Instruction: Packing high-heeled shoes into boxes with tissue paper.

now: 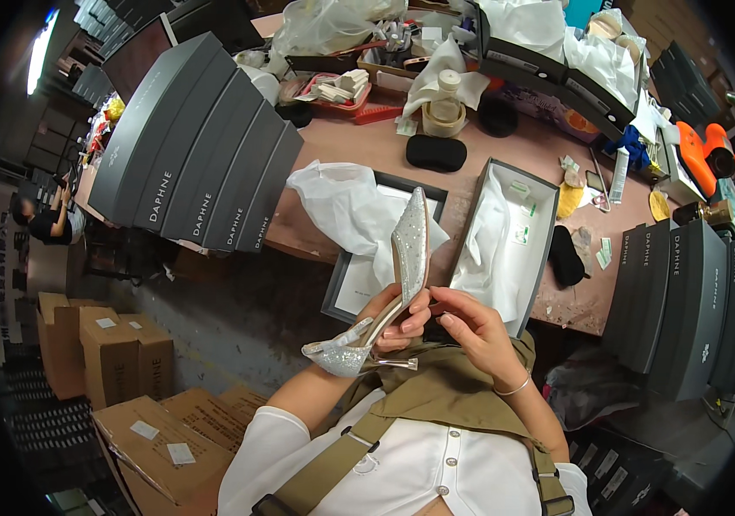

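My left hand [403,324] is closed around the middle of a silver glittery high-heeled shoe [412,245]. The shoe is tilted on its side, its pointed toe toward the table and its slim heel pointing right, near my lap. Just right of the shoe is my right hand [477,334], index finger and thumb stretched toward it and apart; I see nothing between them. Beyond my hands stands an open grey shoebox [550,230] lined with white tissue paper [489,245]. Left of it, crumpled tissue [346,206] lies over another grey box part [333,297].
Grey shoeboxes stand stacked at the left [204,163] and right [673,292] of the pink table [333,142]. A black oval pad [436,153] and a bottle in a round holder [445,116] sit farther back. Brown cartons [169,439] are on the floor at left. A person [53,219] is far left.
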`<state>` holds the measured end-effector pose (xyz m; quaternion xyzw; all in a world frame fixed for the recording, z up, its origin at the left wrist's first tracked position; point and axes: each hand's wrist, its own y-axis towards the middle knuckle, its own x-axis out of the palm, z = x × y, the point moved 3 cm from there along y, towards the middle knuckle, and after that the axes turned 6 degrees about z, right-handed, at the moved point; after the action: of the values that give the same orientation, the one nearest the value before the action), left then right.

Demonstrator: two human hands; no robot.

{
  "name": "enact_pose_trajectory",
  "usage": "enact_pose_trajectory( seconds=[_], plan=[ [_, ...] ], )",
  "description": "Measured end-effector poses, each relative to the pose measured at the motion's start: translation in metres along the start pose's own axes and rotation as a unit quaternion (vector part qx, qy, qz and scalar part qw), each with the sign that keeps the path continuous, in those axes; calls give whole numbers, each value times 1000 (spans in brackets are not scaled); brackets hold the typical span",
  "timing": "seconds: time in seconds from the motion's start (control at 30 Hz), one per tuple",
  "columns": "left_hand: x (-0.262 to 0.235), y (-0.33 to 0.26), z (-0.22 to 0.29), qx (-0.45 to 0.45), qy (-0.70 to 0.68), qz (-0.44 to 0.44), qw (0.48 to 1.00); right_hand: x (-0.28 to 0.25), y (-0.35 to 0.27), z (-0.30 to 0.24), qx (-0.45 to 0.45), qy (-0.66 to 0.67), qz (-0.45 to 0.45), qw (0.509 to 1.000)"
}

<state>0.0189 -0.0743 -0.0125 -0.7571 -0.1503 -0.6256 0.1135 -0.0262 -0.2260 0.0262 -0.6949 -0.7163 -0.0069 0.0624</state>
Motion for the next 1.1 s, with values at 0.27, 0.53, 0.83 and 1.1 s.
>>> enact_pose_trajectory(
  seconds=[0.27, 0.53, 0.83, 1.1],
  plan=[
    [-2, 19, 15, 25, -108, -107, 988, 10, -26, -28, -138, -159, 52, 976],
    [10, 25, 17, 37, -105, -101, 989, 20, -30, -35, -161, -191, 5, 968],
    [-11, 10, 114, 41, 437, 355, 826, -35, -2, 0, -17, -94, 115, 989],
    [48, 17, 95, 342, 847, 300, 276, -66, 36, 59, 56, -538, 125, 832]
  ],
)
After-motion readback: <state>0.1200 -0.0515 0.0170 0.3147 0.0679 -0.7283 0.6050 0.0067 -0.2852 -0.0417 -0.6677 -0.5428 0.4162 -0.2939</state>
